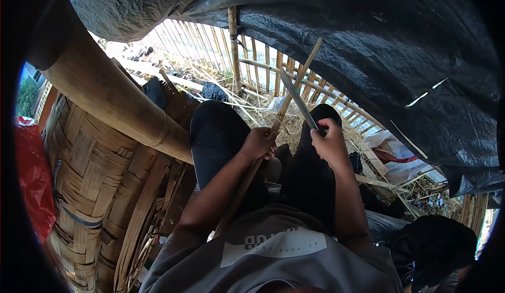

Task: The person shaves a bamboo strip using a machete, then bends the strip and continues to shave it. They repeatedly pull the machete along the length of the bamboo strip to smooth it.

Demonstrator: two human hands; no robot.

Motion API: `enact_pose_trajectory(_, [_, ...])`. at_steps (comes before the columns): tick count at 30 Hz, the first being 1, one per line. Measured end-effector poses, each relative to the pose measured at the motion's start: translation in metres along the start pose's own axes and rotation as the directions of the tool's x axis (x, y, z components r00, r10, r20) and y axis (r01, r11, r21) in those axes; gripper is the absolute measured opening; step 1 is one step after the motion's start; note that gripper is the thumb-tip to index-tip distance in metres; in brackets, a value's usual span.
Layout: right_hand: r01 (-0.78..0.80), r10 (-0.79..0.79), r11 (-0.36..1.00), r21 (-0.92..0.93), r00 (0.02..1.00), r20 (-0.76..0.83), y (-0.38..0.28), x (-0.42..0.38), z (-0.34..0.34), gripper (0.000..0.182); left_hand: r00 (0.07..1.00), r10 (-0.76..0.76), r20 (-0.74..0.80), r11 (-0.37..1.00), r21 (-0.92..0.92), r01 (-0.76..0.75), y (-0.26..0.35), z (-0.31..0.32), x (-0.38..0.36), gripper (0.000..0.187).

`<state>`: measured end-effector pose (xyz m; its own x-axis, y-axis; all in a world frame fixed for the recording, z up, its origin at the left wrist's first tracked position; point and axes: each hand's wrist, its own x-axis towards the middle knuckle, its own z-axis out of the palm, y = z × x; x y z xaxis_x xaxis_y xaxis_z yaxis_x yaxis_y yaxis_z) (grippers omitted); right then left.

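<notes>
My left hand (pixel 259 143) is wrapped round a long bamboo strip (pixel 282 113), which slants from beside my waist up between my knees. In my right hand (pixel 329 141) is a long-bladed knife (pixel 300 102), its handle mostly hidden by the fingers. The blade points up and to the left and crosses the strip in this view, well above my left hand. Both hands are in front of my dark-trousered knees (pixel 218 130).
A thick bamboo pole (pixel 113 96) runs diagonally on the left, above woven bamboo panels (pixel 87 172). Black plastic sheeting (pixel 368 67) hangs overhead and to the right. Ahead stands a bamboo slat fence (pixel 273 69), with shavings (pixel 258 109) on the ground. A red plastic sheet (pixel 34 174) is far left.
</notes>
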<state>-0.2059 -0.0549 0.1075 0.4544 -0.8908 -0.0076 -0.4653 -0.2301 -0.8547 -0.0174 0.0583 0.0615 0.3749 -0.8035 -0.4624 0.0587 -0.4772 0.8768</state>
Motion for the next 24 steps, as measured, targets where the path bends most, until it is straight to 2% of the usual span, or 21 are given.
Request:
enact_pose_trajectory(1, [0.048, -0.047, 0.997, 0.053, 0.998, -0.03, -0.007, 0.0, -0.005, 0.034, 0.997, 0.077, -0.022, 0.997, -0.015, -0.078, -0.005, -0.001, 0.004, 0.034])
enact_pose_trajectory(3, [-0.014, 0.017, 0.979, 0.204, 1.0, -0.01, -0.034, -0.011, -0.026, 0.031, 0.998, 0.068, -0.006, 0.997, -0.026, -0.068, -0.003, -0.004, 0.003, 0.037])
enact_pose_trajectory(4, [0.199, -0.188, 0.961, 0.19, 0.979, -0.075, -0.028, -0.006, -0.025, 0.034, 0.998, 0.062, 0.003, 0.998, -0.027, -0.062, 0.0, -0.007, 0.002, 0.039])
enact_pose_trajectory(6, [0.225, -0.191, 0.952, 0.209, 0.967, -0.171, -0.052, -0.018, -0.038, 0.036, 0.997, 0.011, 0.077, 0.949, -0.313, 0.014, -0.001, -0.011, 0.005, 0.042])
enact_pose_trajectory(7, [0.316, -0.279, 0.94, 0.126, 0.928, -0.246, -0.067, -0.024, -0.042, 0.039, 0.992, -0.013, 0.122, 0.894, -0.443, 0.066, -0.003, -0.013, 0.005, 0.044])
enact_pose_trajectory(10, [0.57, -0.485, 0.806, 0.161, 0.791, -0.373, -0.096, -0.02, -0.05, 0.041, 0.964, 0.057, 0.26, 0.887, -0.456, 0.071, 0.003, -0.02, 0.005, 0.046])
enact_pose_trajectory(11, [0.532, -0.458, 0.832, 0.157, 0.818, -0.348, -0.109, -0.022, -0.059, 0.039, 0.957, 0.054, 0.285, 0.879, -0.469, 0.09, 0.005, -0.022, 0.005, 0.039])
enact_pose_trajectory(14, [0.383, -0.378, 0.923, -0.032, 0.887, -0.265, -0.128, -0.01, -0.076, 0.041, 0.933, 0.041, 0.357, 0.843, -0.514, 0.16, 0.005, -0.023, 0.006, 0.032])
enact_pose_trajectory(15, [0.25, -0.308, 0.942, -0.223, 0.908, -0.284, -0.109, 0.012, -0.079, 0.038, 0.918, 0.054, 0.392, 0.813, -0.551, 0.187, 0.006, -0.023, 0.005, 0.025])
enact_pose_trajectory(18, [0.187, -0.324, 0.911, -0.368, 0.876, -0.358, -0.1, 0.02, -0.075, 0.039, 0.911, 0.168, 0.378, 0.804, -0.587, 0.095, 0.003, -0.019, 0.01, 0.027])
enact_pose_trajectory(19, [0.235, -0.323, 0.934, -0.27, 0.878, -0.354, -0.095, 0.021, -0.069, 0.04, 0.904, 0.209, 0.373, 0.772, -0.63, 0.082, 0.003, -0.019, 0.008, 0.028])
enact_pose_trajectory(20, [0.265, -0.288, 0.957, -0.116, 0.909, -0.301, -0.077, 0.033, -0.064, 0.034, 0.911, 0.213, 0.353, 0.804, -0.593, 0.042, 0.003, -0.02, 0.008, 0.029])
enact_pose_trajectory(22, [0.064, -0.047, 0.982, 0.181, 0.994, -0.094, -0.092, 0.022, -0.064, 0.025, 0.906, 0.179, 0.383, 0.819, -0.569, 0.078, 0.014, -0.023, -0.002, 0.023])
enact_pose_trajectory(24, [0.11, -0.127, 0.954, 0.279, 0.991, 0.043, -0.089, 0.03, -0.066, 0.023, 0.917, 0.206, 0.341, 0.86, -0.51, -0.003, 0.026, -0.02, -0.02, 0.032])
